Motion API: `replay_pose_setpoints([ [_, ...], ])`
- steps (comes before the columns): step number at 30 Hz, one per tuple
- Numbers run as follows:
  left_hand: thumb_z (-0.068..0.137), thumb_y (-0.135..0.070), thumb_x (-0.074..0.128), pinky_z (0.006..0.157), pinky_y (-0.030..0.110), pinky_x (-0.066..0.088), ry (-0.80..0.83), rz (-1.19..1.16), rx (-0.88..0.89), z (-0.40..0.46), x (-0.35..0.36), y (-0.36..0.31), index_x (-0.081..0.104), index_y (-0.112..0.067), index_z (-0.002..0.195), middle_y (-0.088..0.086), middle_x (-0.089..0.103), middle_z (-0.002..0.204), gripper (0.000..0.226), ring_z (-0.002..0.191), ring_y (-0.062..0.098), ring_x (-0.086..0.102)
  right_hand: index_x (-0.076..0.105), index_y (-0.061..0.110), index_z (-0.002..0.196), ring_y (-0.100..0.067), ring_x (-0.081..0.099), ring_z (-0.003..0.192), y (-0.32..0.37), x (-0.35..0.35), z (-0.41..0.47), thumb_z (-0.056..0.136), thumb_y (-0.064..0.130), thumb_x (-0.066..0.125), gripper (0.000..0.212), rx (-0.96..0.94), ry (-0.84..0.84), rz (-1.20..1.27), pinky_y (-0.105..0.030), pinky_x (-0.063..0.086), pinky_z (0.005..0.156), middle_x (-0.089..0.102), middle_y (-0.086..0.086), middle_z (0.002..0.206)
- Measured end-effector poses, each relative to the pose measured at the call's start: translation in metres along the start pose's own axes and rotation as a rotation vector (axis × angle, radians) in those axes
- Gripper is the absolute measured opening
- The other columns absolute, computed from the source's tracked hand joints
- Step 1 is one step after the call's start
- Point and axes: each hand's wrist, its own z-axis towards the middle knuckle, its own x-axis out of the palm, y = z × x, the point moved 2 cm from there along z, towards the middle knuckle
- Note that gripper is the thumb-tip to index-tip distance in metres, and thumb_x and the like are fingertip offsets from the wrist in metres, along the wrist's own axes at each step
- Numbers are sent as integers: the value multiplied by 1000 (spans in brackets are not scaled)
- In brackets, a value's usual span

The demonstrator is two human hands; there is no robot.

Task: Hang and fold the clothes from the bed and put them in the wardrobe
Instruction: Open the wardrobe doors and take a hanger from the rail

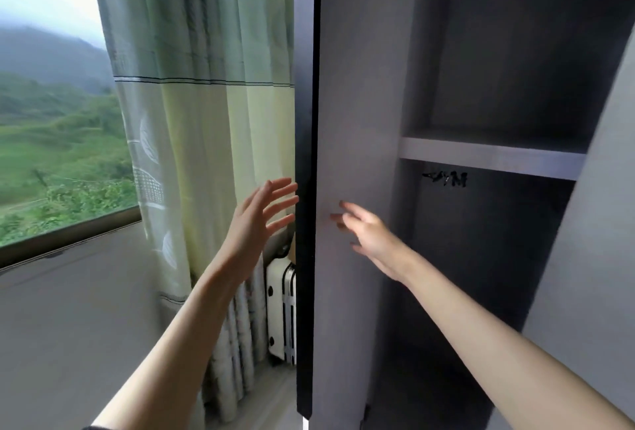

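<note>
A grey wardrobe stands open in front of me, with one shelf and dark space above and below it. Its left door is swung out edge-on toward me. My left hand is raised just left of the door's edge with fingers spread, holding nothing. My right hand reaches to the door's inner face, fingers extended, fingertips at or close to the panel. No clothes or bed are in view.
A green and yellow curtain hangs left of the door beside a window. A white suitcase stands on the floor behind the door. Part of the right wardrobe door shows at the right.
</note>
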Motion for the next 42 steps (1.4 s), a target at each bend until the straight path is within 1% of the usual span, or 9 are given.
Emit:
replay_pose_setpoints([
  [6,91,-47,47,97,33,46,181,172,126,-1,98,13,59,-35,115,-12,65,119,29,114,8,58,41,12,139,-16,45,128,-21,-95,-23,100,10,40,39,-5,-124,-50,-25,33,102,50,-6,138],
  [15,100,-35,37,91,30,49,328,0,-86,47,262,92,57,-35,117,-8,64,122,26,109,6,61,36,19,143,-12,45,128,-67,-287,-52,100,24,42,44,-1,-339,-403,-20,36,96,45,-2,143],
  [19,99,-40,36,99,40,46,376,-104,-165,73,335,125,57,-35,114,-6,61,125,26,112,10,60,24,21,148,-19,14,145,-84,-362,-63,101,30,36,50,33,-487,-1009,-43,15,116,23,0,156],
  [23,99,-41,39,102,40,43,445,-80,-218,90,393,147,49,-34,127,-4,50,137,31,119,11,52,2,32,150,-23,-18,144,-101,-409,-73,98,39,38,63,189,-451,-1398,-58,2,112,-18,3,158],
  [26,100,-35,40,108,39,36,503,33,-174,107,427,153,33,-29,143,-7,35,148,44,133,13,39,-5,35,149,-25,-26,141,-111,-431,-69,96,40,44,73,271,-420,-1529,-65,2,109,-30,1,154],
  [30,101,-29,38,114,32,24,571,99,-114,136,465,152,18,-28,149,-17,21,152,52,140,8,23,-5,35,149,-28,-26,141,-122,-455,-60,94,40,47,76,384,-419,-1504,-63,9,110,-32,2,153],
  [35,96,-14,39,91,20,36,704,-19,-89,161,488,151,49,-42,125,-21,57,125,41,117,1,50,1,32,150,-29,-26,141,-131,-457,-54,95,34,47,71,418,-443,-1405,-53,11,116,-36,1,150],
  [39,72,-20,42,89,35,37,732,-93,-189,176,485,156,59,-37,114,-15,65,108,49,107,5,54,-2,26,151,-19,-8,146,-122,-439,-46,98,31,44,70,355,-564,-1113,-36,14,118,-28,2,154],
  [42,81,-8,35,89,43,43,709,-208,-264,178,479,158,61,-26,111,-13,67,88,43,104,16,53,-9,32,149,-15,2,146,-120,-422,-47,98,29,46,75,322,-579,-918,-29,15,115,-28,6,154],
])
